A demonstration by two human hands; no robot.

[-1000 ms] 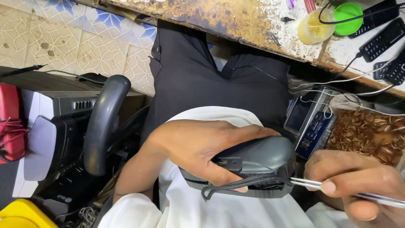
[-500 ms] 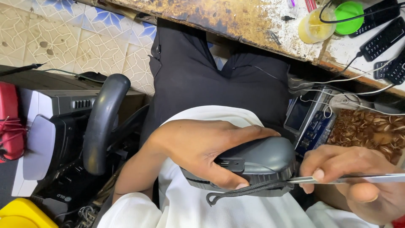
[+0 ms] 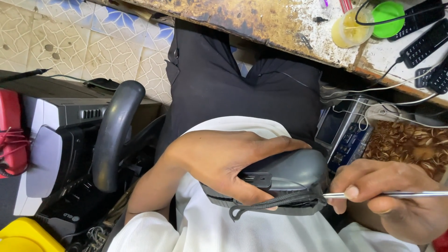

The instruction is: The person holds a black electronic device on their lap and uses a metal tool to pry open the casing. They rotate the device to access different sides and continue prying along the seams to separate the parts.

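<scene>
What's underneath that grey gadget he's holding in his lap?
Under the grey device shows a white shirt and a dangling black cord loop. The left hand covers its near side; its underside is hidden.

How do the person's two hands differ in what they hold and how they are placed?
The left hand lies spread over a grey rounded device, fingers wrapped around its edge; the right hand pinches a thin metal tool between thumb and fingers. The left hand shows whole, above the white shirt; the right hand is partly cut off by the lower right corner of the picture. Both are bare and meet at the device, where the tool's tip touches its edge beside a black cord.
</scene>
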